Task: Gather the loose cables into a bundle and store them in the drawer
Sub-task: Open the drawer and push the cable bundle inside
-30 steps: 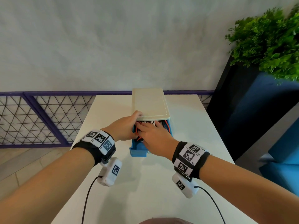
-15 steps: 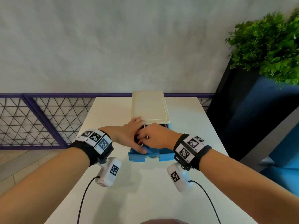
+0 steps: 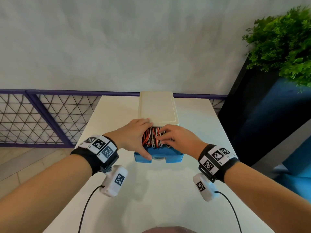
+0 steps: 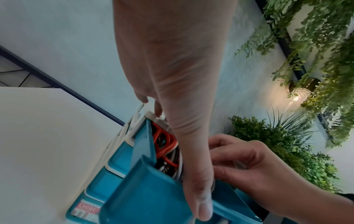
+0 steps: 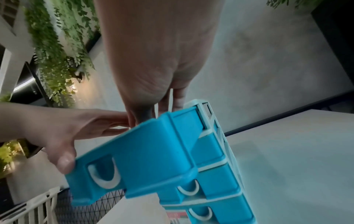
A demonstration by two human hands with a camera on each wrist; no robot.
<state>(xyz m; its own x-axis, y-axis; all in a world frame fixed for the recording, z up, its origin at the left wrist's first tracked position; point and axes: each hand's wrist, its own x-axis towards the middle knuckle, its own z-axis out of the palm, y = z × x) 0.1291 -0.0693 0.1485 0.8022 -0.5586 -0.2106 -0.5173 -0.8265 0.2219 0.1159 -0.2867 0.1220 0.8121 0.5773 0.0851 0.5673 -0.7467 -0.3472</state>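
Note:
A small drawer unit with a cream top [image 3: 157, 106] stands at the middle of the white table [image 3: 151, 195]. Its blue top drawer [image 3: 173, 156] is pulled out towards me. Red and white cables [image 3: 151, 139] lie coiled inside it, part hidden by my hands. My left hand [image 3: 134, 137] lies along the drawer's left side with fingers straight, fingertips at the cream top's edge and thumb on the front corner. My right hand [image 3: 175, 140] has its fingers curled onto the cables from the right. In the left wrist view the red cables [image 4: 164, 145] show beside my thumb.
Lower blue drawers [image 5: 210, 177] of the unit are closed. A purple mesh railing [image 3: 50, 115] runs behind and left of the table. A dark planter [image 3: 262, 118] with a green plant [image 3: 282, 44] stands close on the right. The table's side edges are near both forearms.
My right hand, flat over the drawer a second ago, has drawn back to the right and curled, uncovering the cables. My left hand has stretched along the drawer's left side, thumb on its front.

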